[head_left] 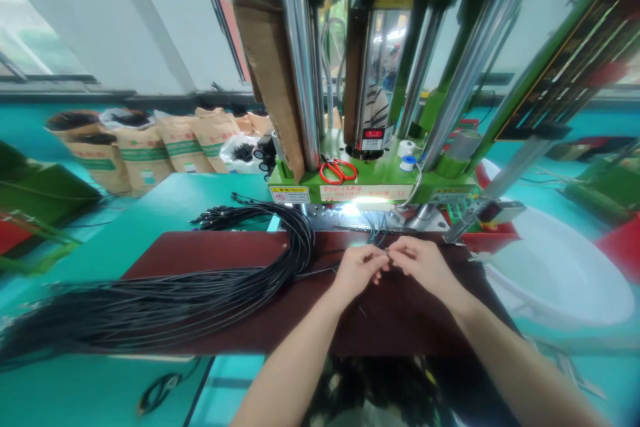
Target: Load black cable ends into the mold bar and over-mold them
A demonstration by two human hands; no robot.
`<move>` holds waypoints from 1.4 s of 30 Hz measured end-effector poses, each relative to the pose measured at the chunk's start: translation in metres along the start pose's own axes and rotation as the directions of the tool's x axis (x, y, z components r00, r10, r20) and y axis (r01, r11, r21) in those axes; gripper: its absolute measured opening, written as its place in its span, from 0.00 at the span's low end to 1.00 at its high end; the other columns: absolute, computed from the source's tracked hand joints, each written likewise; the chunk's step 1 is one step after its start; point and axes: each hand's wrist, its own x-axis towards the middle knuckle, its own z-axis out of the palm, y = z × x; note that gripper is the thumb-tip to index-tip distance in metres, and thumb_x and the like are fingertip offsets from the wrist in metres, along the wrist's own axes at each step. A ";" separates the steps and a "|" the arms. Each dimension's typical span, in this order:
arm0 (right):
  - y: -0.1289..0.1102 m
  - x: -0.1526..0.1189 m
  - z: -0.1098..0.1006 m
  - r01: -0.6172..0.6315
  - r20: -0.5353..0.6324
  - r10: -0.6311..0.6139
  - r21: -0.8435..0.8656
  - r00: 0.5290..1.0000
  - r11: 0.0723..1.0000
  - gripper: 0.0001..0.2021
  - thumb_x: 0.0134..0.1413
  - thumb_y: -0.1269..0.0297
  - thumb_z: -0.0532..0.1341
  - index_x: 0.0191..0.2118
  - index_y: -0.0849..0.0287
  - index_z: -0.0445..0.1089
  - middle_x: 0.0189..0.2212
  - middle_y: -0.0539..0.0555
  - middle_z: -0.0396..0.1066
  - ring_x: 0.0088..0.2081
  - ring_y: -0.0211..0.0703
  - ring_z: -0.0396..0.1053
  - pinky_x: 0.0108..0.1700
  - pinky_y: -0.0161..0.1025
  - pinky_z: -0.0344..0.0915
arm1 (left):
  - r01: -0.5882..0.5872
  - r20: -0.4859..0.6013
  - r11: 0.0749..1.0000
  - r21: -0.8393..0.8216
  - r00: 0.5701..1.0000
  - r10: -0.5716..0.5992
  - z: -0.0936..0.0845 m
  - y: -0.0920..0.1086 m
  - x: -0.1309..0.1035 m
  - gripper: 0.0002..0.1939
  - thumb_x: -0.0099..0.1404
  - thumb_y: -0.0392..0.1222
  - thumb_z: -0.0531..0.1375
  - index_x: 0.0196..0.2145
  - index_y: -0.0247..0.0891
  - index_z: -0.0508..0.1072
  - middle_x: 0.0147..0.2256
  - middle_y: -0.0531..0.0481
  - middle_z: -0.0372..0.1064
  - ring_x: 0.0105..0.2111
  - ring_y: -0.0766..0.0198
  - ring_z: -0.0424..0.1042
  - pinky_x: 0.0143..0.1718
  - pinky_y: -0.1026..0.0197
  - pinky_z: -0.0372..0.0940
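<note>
My left hand [356,271] and my right hand [421,267] meet above the dark red board [410,320], fingertips pinched together. A tiny piece [387,251] shows between them, too small to name. One black cable [320,272] runs from the left under my left hand, which appears closed on it. A thick bundle of black cables [200,303] lies over the board's left side, curling back toward the machine. Just beyond my hands, several thin cables [376,230] come out of the lit area under the green press [325,192].
Red-handled scissors [339,172] lie on the press ledge near a blue-and-white spool [408,163]. To the right are a red bin [493,237] and a large white basin [565,267]. Paper sacks [143,153] stand behind on the left. Steel columns [300,67] rise ahead.
</note>
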 end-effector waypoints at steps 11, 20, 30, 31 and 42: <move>0.006 0.000 0.002 -0.009 -0.121 0.002 -0.053 0.993 0.999 0.03 0.42 0.70 0.57 0.21 0.59 0.63 0.17 0.47 0.67 0.21 0.36 0.64 0.25 0.33 0.60 | 0.066 0.130 0.974 -0.217 0.991 -0.038 -0.001 0.006 -0.002 0.13 0.53 0.45 0.62 0.25 0.30 0.71 0.22 0.50 0.68 0.15 0.73 0.62 0.17 0.68 0.58; -0.002 -0.016 -0.005 -0.061 0.014 0.060 0.133 0.998 0.989 0.07 0.48 0.63 0.59 0.33 0.59 0.69 0.20 0.49 0.69 0.19 0.34 0.62 0.22 0.33 0.61 | 0.139 0.194 0.932 -0.335 0.978 -0.076 0.002 0.008 -0.005 0.15 0.50 0.47 0.65 0.24 0.30 0.70 0.21 0.50 0.68 0.15 0.73 0.62 0.16 0.68 0.57; -0.009 -0.016 -0.004 -0.063 -0.029 0.063 0.025 0.998 0.998 0.05 0.46 0.64 0.59 0.25 0.60 0.67 0.21 0.49 0.68 0.21 0.34 0.62 0.22 0.31 0.60 | 0.047 0.071 0.995 -0.088 0.997 -0.040 0.004 0.002 -0.005 0.13 0.52 0.46 0.63 0.25 0.31 0.70 0.21 0.50 0.69 0.14 0.74 0.61 0.16 0.68 0.58; -0.009 -0.015 -0.003 -0.068 -0.029 0.069 0.018 0.997 0.997 0.05 0.46 0.64 0.58 0.25 0.60 0.66 0.20 0.48 0.67 0.21 0.34 0.62 0.22 0.31 0.60 | 0.043 0.062 0.997 -0.068 0.997 -0.039 0.004 0.001 -0.005 0.13 0.52 0.46 0.62 0.25 0.31 0.70 0.21 0.50 0.69 0.15 0.74 0.61 0.16 0.68 0.58; -0.003 -0.015 0.002 -0.040 -0.090 0.040 0.005 0.995 0.999 0.02 0.48 0.68 0.56 0.31 0.58 0.64 0.20 0.47 0.65 0.20 0.34 0.64 0.25 0.33 0.63 | 0.034 0.030 0.998 -0.060 0.999 -0.032 0.005 0.000 -0.005 0.14 0.53 0.48 0.62 0.25 0.31 0.70 0.21 0.51 0.68 0.15 0.74 0.60 0.15 0.68 0.59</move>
